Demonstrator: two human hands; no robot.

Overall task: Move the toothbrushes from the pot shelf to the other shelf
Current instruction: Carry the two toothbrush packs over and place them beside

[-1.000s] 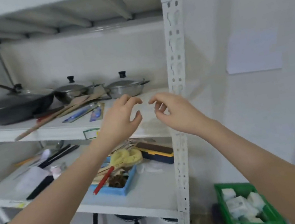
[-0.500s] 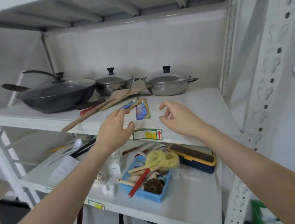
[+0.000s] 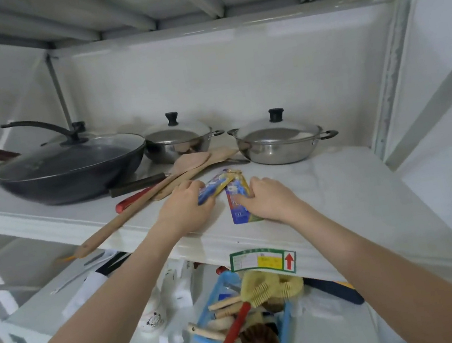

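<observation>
**Both hands on the packaged toothbrushes at the front of the pot shelf**

Much of the two toothbrush packs is covered. The left toothbrush pack [image 3: 216,186] shows only its far blue-and-yellow end; its near end is hidden under the fingers of the left hand [image 3: 184,208]. The right toothbrush pack [image 3: 239,203] lies flat, its right edge covered by the right hand [image 3: 268,198], and its print is too blurred to read. The brushes inside cannot be made out. The far tips of the two packs meet or overlap; which one lies on top is unclear.

The left hand reaches in palm down, fingers curled around the near end of the left pack, grasping it. The right hand is also palm down, fingertips pressed on the right pack; whether it grips the pack or only rests on it cannot be told. Both forearms stretch up from the lower corners, cut off by the picture's edge.

Both packs sit on the pot shelf [image 3: 342,196], near its front edge, in front of the wooden spatulas [image 3: 187,164], the wok [image 3: 69,170] and two lidded steel pots [image 3: 276,142]. On the lower shelf [image 3: 321,338] a blue basket [image 3: 285,338] of brushes is partly hidden by the upper shelf's edge.
</observation>
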